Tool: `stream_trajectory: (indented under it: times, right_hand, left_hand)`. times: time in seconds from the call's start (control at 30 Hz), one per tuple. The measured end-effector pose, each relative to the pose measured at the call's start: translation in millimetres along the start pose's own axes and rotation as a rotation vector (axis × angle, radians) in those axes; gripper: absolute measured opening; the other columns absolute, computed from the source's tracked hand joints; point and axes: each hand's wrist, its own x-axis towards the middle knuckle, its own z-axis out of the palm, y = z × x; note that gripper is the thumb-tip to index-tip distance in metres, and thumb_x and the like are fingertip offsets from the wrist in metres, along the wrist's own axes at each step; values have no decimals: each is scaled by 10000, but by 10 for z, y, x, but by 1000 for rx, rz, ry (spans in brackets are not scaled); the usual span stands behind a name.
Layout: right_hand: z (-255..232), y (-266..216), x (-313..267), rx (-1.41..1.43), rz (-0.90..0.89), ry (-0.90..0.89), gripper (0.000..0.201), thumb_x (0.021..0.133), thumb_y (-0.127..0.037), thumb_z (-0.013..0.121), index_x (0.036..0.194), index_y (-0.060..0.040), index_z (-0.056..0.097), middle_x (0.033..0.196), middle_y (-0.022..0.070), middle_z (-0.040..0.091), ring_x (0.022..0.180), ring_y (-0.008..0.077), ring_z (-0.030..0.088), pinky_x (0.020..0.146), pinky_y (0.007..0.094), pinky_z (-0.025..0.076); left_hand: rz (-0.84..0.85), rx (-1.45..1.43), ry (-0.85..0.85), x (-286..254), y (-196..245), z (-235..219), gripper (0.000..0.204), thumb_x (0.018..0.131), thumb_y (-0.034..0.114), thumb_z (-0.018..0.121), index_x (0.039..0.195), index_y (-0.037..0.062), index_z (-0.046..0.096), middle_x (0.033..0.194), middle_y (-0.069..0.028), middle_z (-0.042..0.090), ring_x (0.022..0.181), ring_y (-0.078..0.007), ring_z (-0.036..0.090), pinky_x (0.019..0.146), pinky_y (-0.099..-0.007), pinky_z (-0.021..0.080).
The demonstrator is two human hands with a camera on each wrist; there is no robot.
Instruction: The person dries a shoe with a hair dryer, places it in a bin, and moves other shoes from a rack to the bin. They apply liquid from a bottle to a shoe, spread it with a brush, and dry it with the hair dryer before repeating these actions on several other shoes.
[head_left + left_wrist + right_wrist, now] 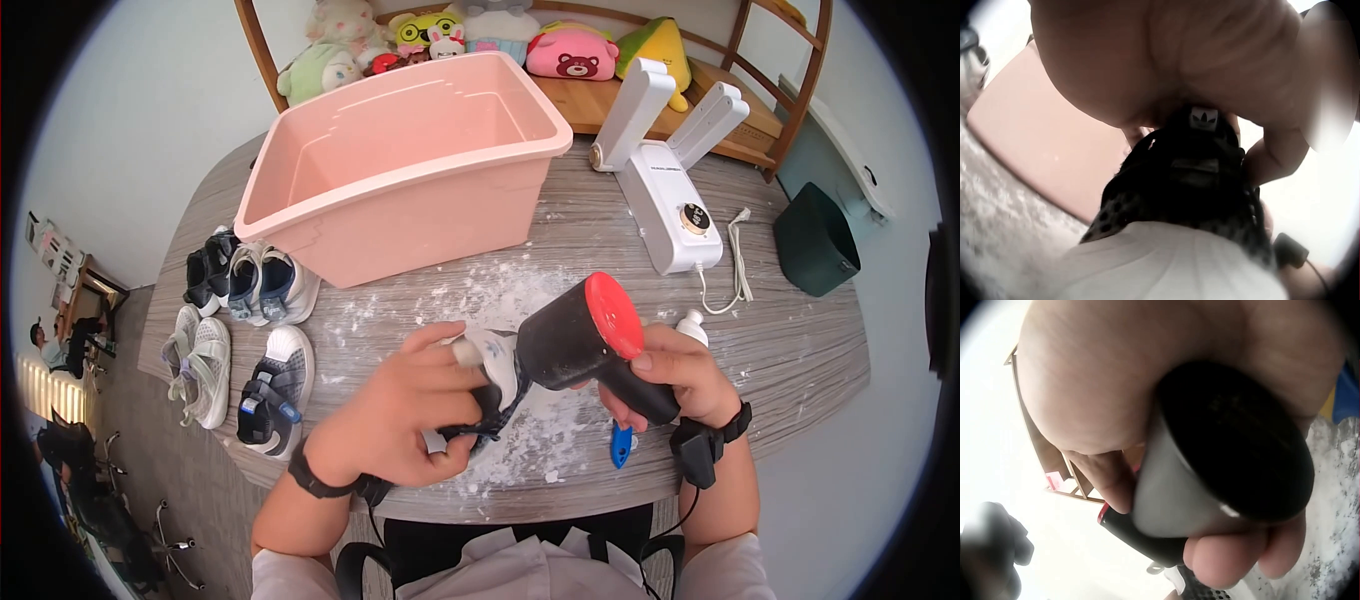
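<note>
Spreading under everything, the grey wood-grain table (pixel 805 375) gives both forearms a broad surface to work above, and white powder is scattered over its middle. The large pale-pink plastic tub (pixel 400 222) stands upright beyond the hands, probably so that it does not crowd them. Right of it, the white two-armed plastic appliance (pixel 662 205) stands with its arms raised and its dial towards the person, presumably for easy reading.

Nearer the person, the right hand (pixel 690 378) grips the handle of a black barrel-shaped tool with a red end (pixel 562 342). Its fingers wrap right round, which likely steadies the heavy-looking barrel; the other end points at the shoe, though whether they touch cannot be told.

That dark, dotted fabric shoe with a white rubber toe (pixel 1182 200) is up between the hands, above the powder. The left hand (pixel 405 405) holds it with curled fingers, toe towards the wrist, perhaps to turn its opening towards the barrel.

At the left edge, paired grey-and-white shoes (pixel 203 370) sit side by side, likely to keep mates together. A single dark white-toed shoe (pixel 275 395) stands beside them, apparently the held one's partner. Smallest, a blue plastic handle (pixel 621 448) lies within easy reach of the right hand.
</note>
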Motion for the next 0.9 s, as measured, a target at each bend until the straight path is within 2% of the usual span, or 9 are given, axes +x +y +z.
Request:
stream_trajectory:
  times: [0.07,0.27,0.5,0.57,0.7,0.77,0.8,0.83,0.9]
  right_hand:
    - [-28,38,-27,-32,-26,0,494,978,-363,636,1135,105,648,762,197,677,546,178,625,507,281,490]
    - [32,88,-32,-50,-110,23,505,997,-350,625,1218,103,601,796,225,682,551,200,620,515,302,493]
    - [-58,25,-64,10,-42,-13,508,1001,-323,605,1225,132,590,779,212,670,550,199,613,508,310,485]
    - [-70,-38,-72,4,-12,-9,499,1000,-322,603,1197,137,607,777,205,671,551,193,614,509,308,486]
    - [-50,-31,-35,5,67,-17,443,1003,-299,606,1119,126,658,796,180,682,568,177,622,521,291,494]
    - [-15,-62,-68,-30,91,-20,415,1008,-277,606,1117,120,660,807,172,687,578,171,627,528,284,497]
    - [-6,-71,-85,-68,117,-20,387,1013,-254,607,1114,115,663,818,163,691,588,165,631,534,276,499]
    - [-31,-59,-91,-65,113,-22,387,1013,-254,607,1114,115,663,818,163,691,588,165,631,534,276,499]
    - [-97,-33,-94,-145,133,-151,341,1028,-223,601,1110,101,667,845,154,699,605,152,638,550,264,504]
  left_hand:
    - [35,256,-4,15,89,33,152,662,50,723,741,105,605,984,-31,664,997,-248,644,1163,-541,411]
    - [92,546,-81,7,226,41,83,761,108,713,840,123,694,998,12,682,1068,-193,638,1198,-550,392]
    - [67,696,-149,40,364,124,96,798,150,674,879,129,723,1034,17,706,1134,-162,616,1234,-559,352]
    - [74,747,-248,52,411,138,113,822,166,653,893,115,723,1080,-9,718,1152,-166,611,1240,-565,340]
    - [91,821,-301,35,446,138,156,857,178,625,921,81,730,1118,-41,725,1172,-175,612,1244,-573,329]
    - [108,849,-422,-34,489,221,214,888,187,600,965,48,744,1130,-66,725,1192,-183,610,1252,-578,313]
    - [176,911,-435,-75,479,263,179,904,218,583,932,84,698,1062,-35,699,1110,-155,612,1208,-605,349]
    - [175,914,-439,-112,521,283,179,904,218,583,932,84,698,1062,-35,699,1110,-155,612,1208,-605,349]
    - [106,889,-474,-149,627,307,167,912,203,585,917,75,692,1069,-43,701,1109,-155,611,1210,-600,348]
